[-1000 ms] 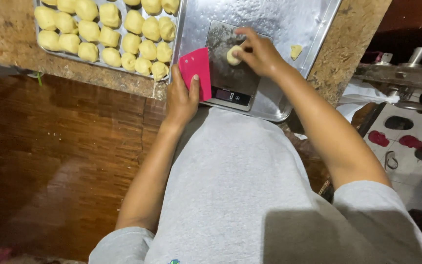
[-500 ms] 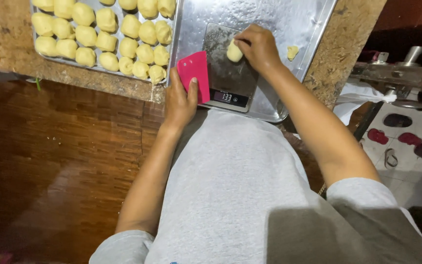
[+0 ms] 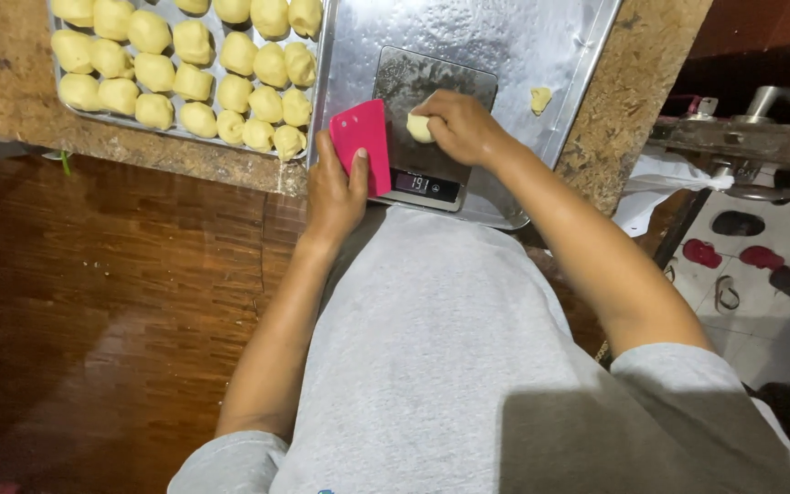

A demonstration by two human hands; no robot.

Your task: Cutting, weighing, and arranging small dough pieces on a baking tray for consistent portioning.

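Resting lower on the scale [image 3: 433, 114] now — right hand [image 3: 457, 126] gripping dough piece [image 3: 419, 127], left hand [image 3: 336, 187] pinching pink scraper [image 3: 363, 144].

Dark wood floor [image 3: 93, 302] — speckled stone counter [image 3: 2, 55]

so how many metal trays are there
2: the left tray holds rows of dough balls, the right tray carries the scale. Both are cut off at top; more may be hidden.

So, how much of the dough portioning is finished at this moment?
Done: one tray holds rows of yellow dough balls. In hand: the right hand holds a dough piece on the scale; the left hand holds a pink scraper. Left: a small scrap on the second tray.
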